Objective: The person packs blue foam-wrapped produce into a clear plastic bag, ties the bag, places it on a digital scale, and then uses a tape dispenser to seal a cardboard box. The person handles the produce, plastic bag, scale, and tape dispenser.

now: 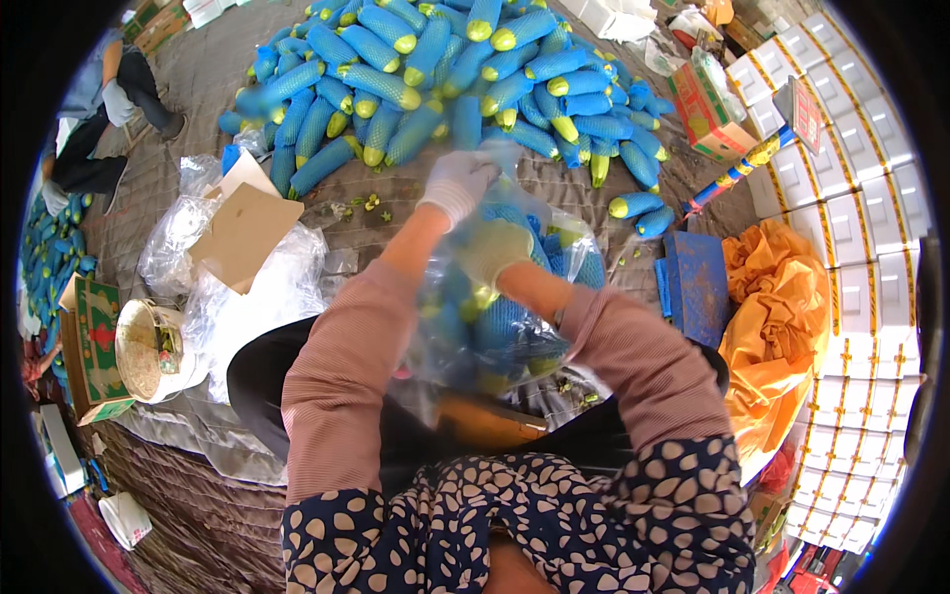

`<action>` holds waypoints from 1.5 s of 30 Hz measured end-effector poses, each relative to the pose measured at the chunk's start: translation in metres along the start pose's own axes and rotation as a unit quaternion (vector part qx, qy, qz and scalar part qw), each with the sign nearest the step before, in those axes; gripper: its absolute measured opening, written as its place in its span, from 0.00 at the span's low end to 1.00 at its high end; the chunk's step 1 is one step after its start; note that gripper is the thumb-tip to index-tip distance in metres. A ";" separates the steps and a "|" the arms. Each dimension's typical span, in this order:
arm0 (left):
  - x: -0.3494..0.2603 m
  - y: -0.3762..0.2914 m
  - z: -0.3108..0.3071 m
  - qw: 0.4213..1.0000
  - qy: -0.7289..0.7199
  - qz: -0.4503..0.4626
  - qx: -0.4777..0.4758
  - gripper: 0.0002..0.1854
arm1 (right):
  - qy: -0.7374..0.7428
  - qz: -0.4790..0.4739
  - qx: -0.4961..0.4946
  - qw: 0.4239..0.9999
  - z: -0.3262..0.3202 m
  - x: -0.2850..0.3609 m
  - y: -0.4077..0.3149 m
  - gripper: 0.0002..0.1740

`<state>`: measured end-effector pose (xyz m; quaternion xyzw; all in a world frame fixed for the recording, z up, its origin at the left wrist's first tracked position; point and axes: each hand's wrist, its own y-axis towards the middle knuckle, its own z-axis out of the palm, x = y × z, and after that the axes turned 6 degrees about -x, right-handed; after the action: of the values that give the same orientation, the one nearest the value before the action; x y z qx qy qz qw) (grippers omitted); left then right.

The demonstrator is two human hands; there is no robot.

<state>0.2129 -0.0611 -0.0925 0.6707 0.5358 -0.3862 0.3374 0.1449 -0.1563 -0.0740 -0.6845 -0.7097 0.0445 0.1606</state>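
Note:
A clear plastic bag point(519, 334) filled with zucchini in blue foam netting stands between my knees. My left hand point(462, 182), in a white knit glove, grips the gathered film at the bag's far upper end. Lower and to the right, my right hand point(497, 249), also gloved, touches the bag; motion blur hides its fingers. Beyond the bag rises a large heap of netted zucchini point(430, 74), their pale green ends showing. Two loose zucchini point(640, 211) lie right of the bag. An orange object point(486, 422), partly hidden, is below it.
Clear plastic bags point(245, 327) and cardboard point(249, 234) lie at left, near a white bucket point(152, 353) and a carton point(96, 349). Right are a blue box point(696, 286), orange sheeting point(775, 319), a taped pole point(742, 174) and stacked white foam boxes point(853, 223). Another person point(104, 104) sits upper left.

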 end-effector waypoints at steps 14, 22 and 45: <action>0.017 -0.060 0.020 0.975 0.034 0.208 -0.075 0.13 | 0.168 -0.333 0.070 0.925 0.011 -0.052 0.021 0.25; 0.028 -0.087 0.062 0.979 0.062 0.195 -0.020 0.10 | 0.453 0.096 -0.026 0.886 0.061 -0.176 0.235 0.28; -0.002 -0.119 -0.034 0.920 -0.271 -0.011 -0.282 0.37 | 0.800 -0.217 -0.058 0.556 -0.087 -0.161 0.030 0.42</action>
<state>0.1014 -0.0093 -0.0792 0.4117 0.5178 -0.3894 0.6408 0.2010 -0.3271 -0.0274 -0.2719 -0.4175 -0.5985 0.6273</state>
